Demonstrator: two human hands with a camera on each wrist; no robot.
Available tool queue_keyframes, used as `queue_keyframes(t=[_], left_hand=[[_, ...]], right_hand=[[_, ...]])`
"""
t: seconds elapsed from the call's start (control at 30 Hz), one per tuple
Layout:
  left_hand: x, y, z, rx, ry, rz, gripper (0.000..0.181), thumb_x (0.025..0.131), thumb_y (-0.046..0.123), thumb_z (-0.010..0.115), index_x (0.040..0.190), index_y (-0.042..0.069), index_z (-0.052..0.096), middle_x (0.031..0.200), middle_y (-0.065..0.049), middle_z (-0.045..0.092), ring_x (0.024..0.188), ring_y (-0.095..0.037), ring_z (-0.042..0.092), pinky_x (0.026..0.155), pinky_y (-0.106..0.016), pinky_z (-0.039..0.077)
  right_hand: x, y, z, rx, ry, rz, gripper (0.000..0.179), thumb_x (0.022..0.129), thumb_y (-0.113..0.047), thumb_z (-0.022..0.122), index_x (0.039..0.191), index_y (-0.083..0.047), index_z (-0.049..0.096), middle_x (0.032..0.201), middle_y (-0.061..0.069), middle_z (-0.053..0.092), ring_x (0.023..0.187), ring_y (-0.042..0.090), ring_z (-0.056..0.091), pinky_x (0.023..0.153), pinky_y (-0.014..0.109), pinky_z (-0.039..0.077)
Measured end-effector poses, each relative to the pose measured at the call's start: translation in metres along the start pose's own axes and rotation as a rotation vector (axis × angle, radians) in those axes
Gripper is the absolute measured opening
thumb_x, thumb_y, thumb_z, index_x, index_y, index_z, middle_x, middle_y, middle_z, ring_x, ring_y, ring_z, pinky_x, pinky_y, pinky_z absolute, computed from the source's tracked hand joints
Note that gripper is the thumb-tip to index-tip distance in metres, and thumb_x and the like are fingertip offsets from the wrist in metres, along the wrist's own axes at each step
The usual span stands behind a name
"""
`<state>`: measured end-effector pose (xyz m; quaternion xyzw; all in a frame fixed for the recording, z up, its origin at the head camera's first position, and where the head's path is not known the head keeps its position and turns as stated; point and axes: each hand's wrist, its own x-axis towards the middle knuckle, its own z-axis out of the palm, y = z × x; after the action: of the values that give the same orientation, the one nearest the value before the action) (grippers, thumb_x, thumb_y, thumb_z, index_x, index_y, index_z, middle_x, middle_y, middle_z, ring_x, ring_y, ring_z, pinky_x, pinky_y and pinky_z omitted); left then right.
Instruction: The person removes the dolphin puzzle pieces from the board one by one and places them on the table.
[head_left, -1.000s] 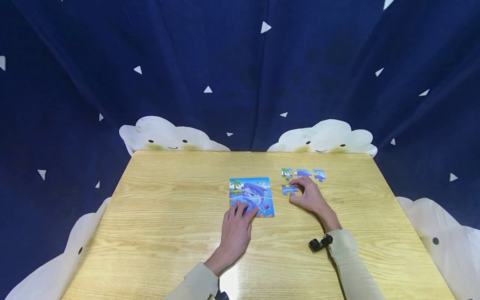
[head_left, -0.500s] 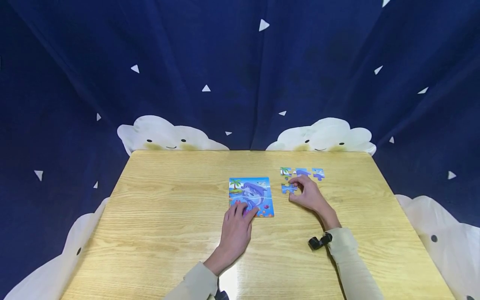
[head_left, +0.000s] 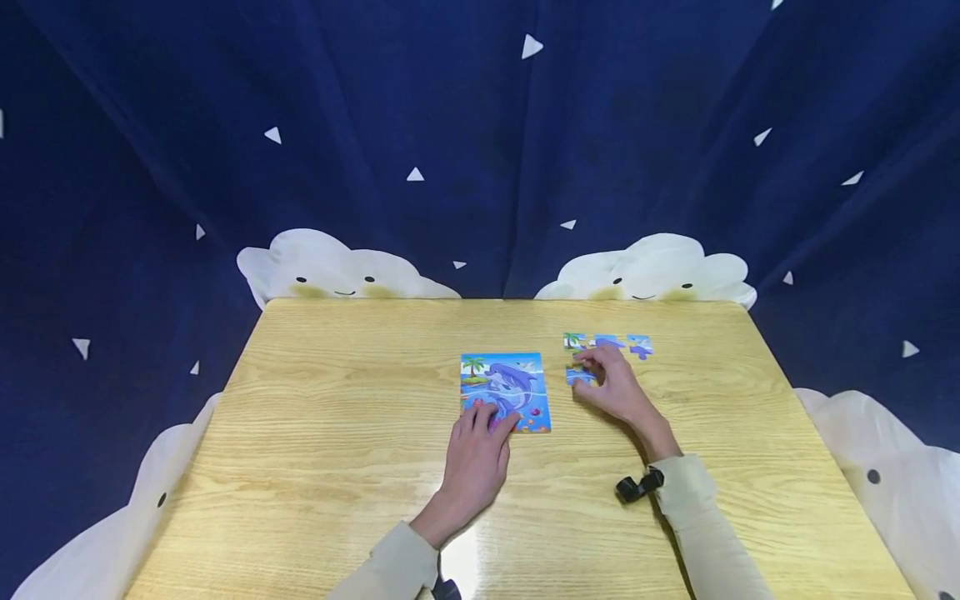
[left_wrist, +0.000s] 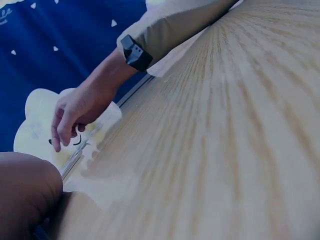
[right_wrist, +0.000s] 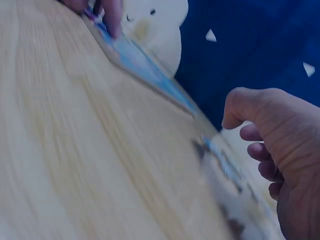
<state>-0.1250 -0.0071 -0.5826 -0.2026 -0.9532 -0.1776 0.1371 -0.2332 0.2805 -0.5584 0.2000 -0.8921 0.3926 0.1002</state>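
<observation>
My left hand (head_left: 476,462) rests its fingers on the lower edge of a square dolphin picture (head_left: 480,383), which lies flat on the table and is partly covered by them. To its right, my right hand (head_left: 618,392) reaches over a blue jigsaw puzzle piece (head_left: 577,377), thumb and forefinger curved apart at its near and far sides. In the right wrist view, the thumb (right_wrist: 242,105) stands above the puzzle pieces (right_wrist: 222,157). A palm tree piece (head_left: 573,341), a dolphin piece (head_left: 606,342) and a corner piece (head_left: 641,345) lie beyond that hand.
The wooden table (head_left: 337,400) ends at a straight far edge. Behind it hangs a dark blue curtain (head_left: 450,108) with white triangles and smiling clouds (head_left: 660,265). A black wrist camera (head_left: 637,486) sits by the right cuff.
My right hand has shifted slightly left, so its thumb and forefinger now overlap more of the blue puzzle piece. The left hand stays on the dolphin picture.
</observation>
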Motion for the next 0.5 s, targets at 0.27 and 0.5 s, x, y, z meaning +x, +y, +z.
queue_keyframes(t=[0.27,0.5], left_hand=[[0.001,-0.001,-0.001,0.014,-0.018,-0.021,0.041,0.104,0.02,0.058,0.141,0.035,0.064,0.138,-0.006,0.055,0.134,-0.033,0.048,0.102,-0.046,0.045],[0.001,0.0,-0.001,0.048,-0.031,-0.024,0.043,0.103,0.021,0.058,0.143,0.037,0.062,0.138,-0.005,0.055,0.137,-0.033,0.046,0.099,-0.043,0.046]], right_hand=[[0.01,-0.048,0.031,0.041,-0.179,-0.106,0.027,0.088,-0.003,0.073,0.115,0.0,0.072,0.093,0.012,0.062,0.082,0.023,0.054,0.072,0.033,0.047],[0.023,-0.071,0.058,-0.144,-0.337,-0.082,0.042,0.092,-0.017,0.072,0.129,0.002,0.067,0.111,0.009,0.06,0.093,0.017,0.054,0.087,0.04,0.051]])
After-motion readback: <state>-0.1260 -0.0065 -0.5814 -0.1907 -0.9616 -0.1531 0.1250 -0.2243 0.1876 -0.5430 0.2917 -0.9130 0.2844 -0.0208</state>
